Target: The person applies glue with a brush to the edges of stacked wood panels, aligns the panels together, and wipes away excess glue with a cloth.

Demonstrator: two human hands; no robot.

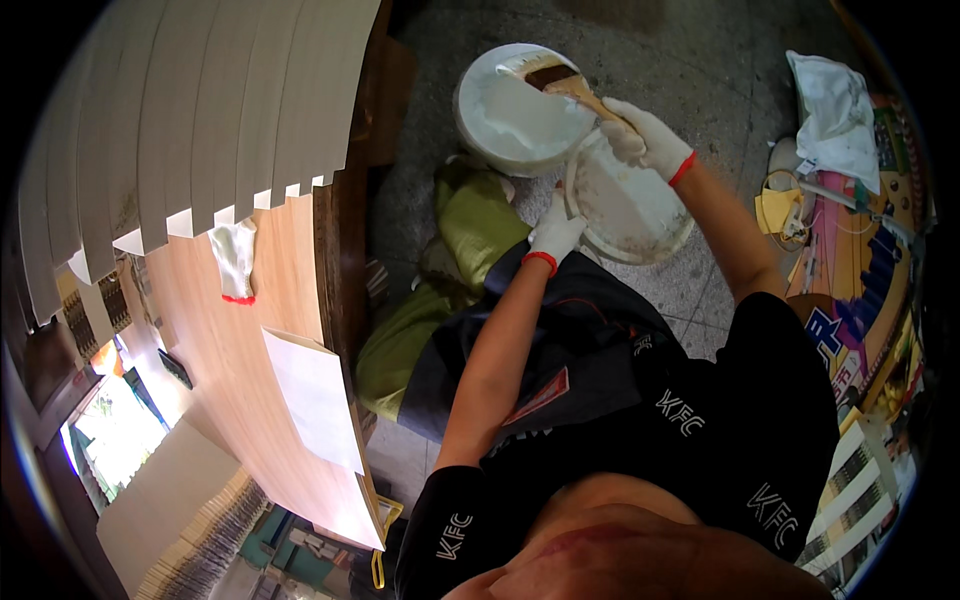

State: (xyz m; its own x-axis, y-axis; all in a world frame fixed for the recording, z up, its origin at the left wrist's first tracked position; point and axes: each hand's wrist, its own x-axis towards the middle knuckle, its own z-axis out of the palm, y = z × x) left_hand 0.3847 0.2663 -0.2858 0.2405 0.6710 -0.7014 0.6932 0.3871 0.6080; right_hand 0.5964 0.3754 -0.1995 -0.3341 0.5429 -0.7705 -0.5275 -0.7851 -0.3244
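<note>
My right hand point(650, 140), in a white glove with a red cuff, is closed round the wooden handle of a wide brush point(580, 90). The dark bristles rest over a white bucket point(490, 150), at the far left edge of the lid's side, and pale paste fills it. My left hand point(557, 232), gloved alike, grips the near-left rim of a round white lid point(640, 215). Whitish residue is smeared across the lid's inner face. The lid is close beside the bucket, and my left fingertips are partly hidden at its rim.
A wood-coloured table point(240, 350) on the left bears a white glove point(234, 260), a white sheet point(315, 390) and overhanging stacked pale strips point(200, 110). Green sacking point(465, 215) lies by the bucket. A white bag point(835, 115) and colourful printed boards point(850, 270) are at right.
</note>
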